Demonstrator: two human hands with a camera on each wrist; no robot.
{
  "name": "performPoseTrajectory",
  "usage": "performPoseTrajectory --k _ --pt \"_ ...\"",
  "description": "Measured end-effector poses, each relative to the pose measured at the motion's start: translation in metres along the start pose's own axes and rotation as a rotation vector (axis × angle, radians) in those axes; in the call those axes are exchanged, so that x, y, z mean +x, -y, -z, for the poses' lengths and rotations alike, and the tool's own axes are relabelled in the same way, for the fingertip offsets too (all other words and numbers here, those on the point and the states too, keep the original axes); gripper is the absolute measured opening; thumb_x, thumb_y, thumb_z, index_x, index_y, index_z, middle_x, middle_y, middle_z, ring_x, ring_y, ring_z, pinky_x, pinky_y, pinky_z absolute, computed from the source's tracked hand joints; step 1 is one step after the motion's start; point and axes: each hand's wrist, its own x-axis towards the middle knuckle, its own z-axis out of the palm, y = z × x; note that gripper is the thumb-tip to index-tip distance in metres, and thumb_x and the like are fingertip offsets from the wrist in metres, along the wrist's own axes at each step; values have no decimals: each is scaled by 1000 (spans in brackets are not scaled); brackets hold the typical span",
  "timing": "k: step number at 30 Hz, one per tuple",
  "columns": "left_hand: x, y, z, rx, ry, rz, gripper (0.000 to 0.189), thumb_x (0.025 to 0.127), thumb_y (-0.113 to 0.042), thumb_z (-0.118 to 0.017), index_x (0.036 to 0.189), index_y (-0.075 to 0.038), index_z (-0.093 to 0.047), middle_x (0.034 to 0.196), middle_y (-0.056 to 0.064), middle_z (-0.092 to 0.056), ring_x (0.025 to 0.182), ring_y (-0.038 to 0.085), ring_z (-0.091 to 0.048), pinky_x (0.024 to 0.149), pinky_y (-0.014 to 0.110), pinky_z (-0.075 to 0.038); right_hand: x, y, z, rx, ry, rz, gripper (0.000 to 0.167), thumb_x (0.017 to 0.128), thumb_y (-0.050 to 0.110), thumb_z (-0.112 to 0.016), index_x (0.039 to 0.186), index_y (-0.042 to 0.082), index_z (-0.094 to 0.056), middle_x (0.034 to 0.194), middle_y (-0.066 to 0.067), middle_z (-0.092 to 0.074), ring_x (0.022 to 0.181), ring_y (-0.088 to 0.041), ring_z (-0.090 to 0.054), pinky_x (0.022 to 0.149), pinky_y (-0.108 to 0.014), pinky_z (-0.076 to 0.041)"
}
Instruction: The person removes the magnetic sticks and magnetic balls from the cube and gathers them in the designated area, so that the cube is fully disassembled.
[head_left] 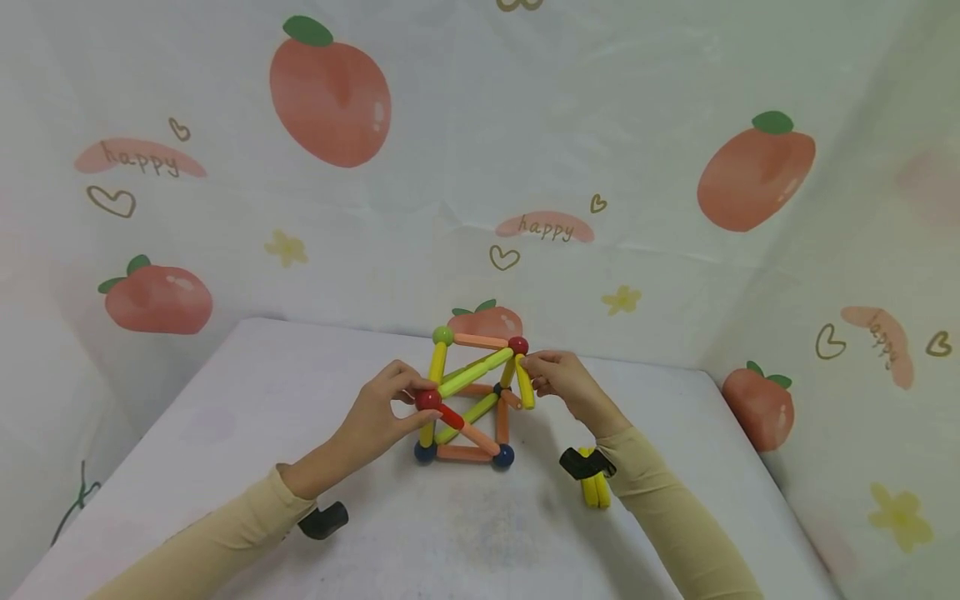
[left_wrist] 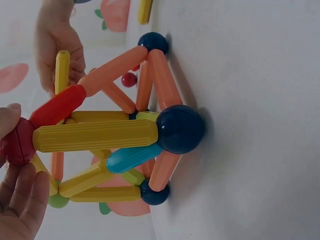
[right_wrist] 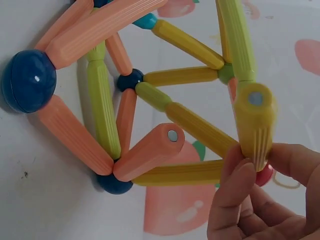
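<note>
The frame (head_left: 471, 417) of sticks and balls stands on the white table (head_left: 465, 542), in front of the person, with blue balls (head_left: 426, 452) at its foot and a green ball (head_left: 443, 336) up top. From here I see the left hand (head_left: 377, 410) pinching a red ball (head_left: 428, 402) between thumb and fingers at an upper corner. The right hand (head_left: 572, 385) pinches a yellow stick (head_left: 527, 383) just by another red ball (head_left: 518, 345); whether those two touch, I can't tell. The stick's other end is free, as is one end of an orange stick (right_wrist: 150, 152) on a low blue ball. More yellow sticks (head_left: 597, 492) lie on the table by the right sleeve (head_left: 675, 517). Behind hangs a cloth (head_left: 637, 100) printed with fruit and hearts
</note>
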Motion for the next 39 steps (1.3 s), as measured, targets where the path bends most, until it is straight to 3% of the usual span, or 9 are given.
performPoseTrajectory --k 5,10,13,19,22,25,30,35,39 --pt "0 0 0 2 -1 0 37 76 -15 -85 109 -11 -70 101 1 -60 88 11 -63 77 25 -59 1 0 -1 -12 -24 -9 38 98 24 -58 121 -6 -64 75 4 -57 68 -12 -52 68 -22 -51" --pt "0 1 0 3 -5 -7 37 76 -15 -86 109 -11 -70 100 0 -60 87 11 -63 77 23 -58 -3 -1 0 -40 -23 1 40 99 22 -57 128 -5 -60 92 -2 -67 69 -12 -57 68 -21 -54" --pt "0 1 0 6 -9 -8 37 76 -15 -86 109 -11 -70 100 1 -60 87 11 -63 76 24 -59 -4 -3 1 -60 -25 6 40 99 25 -60 128 -2 -61 94 -4 -68 68 -13 -60 70 -23 -55" --pt "0 1 0 0 -7 2 37 76 -15 -86 109 -10 -70 100 1 -60 88 13 -64 77 35 -61 -10 -6 6 -96 -5 0 40 97 34 -62 130 10 -62 96 -5 -70 76 -18 -67 81 -38 -56" --pt "0 1 0 -4 -7 4 37 76 -15 -86 109 -10 -70 100 2 -60 88 13 -63 77 39 -61 -14 -9 11 -116 18 34 42 97 38 -63 132 14 -60 103 -8 -71 82 -21 -70 86 -44 -55" --pt "1 0 0 3 -6 4 37 76 -15 -86 109 -10 -70 100 1 -60 88 12 -63 77 35 -61 -20 -13 19 -122 39 90 44 96 37 -64 132 13 -59 104 -9 -72 84 -23 -71 88 -41 -57" --pt "0 2 -2 5 -8 0 37 76 -17 -85 109 -11 -70 100 1 -60 87 11 -63 77 27 -59 -36 -25 39 -97 38 145 43 94 33 -67 130 9 -59 93 -2 -71 80 -24 -70 78 -35 -59" --pt "0 2 -2 5 -11 -1 37 76 -17 -86 109 -11 -71 100 0 -60 87 11 -62 77 21 -58 -54 -48 64 -70 13 155 42 94 28 -68 128 5 -59 93 3 -72 80 -21 -70 78 -33 -60" --pt "0 1 -2 2 -13 -3 37 76 -16 -85 109 -10 -71 100 1 -60 87 11 -63 77 26 -59 -66 -72 83 -106 -21 126 47 95 29 -66 132 1 -56 97 0 -73 84 -18 -71 81 -34 -60"
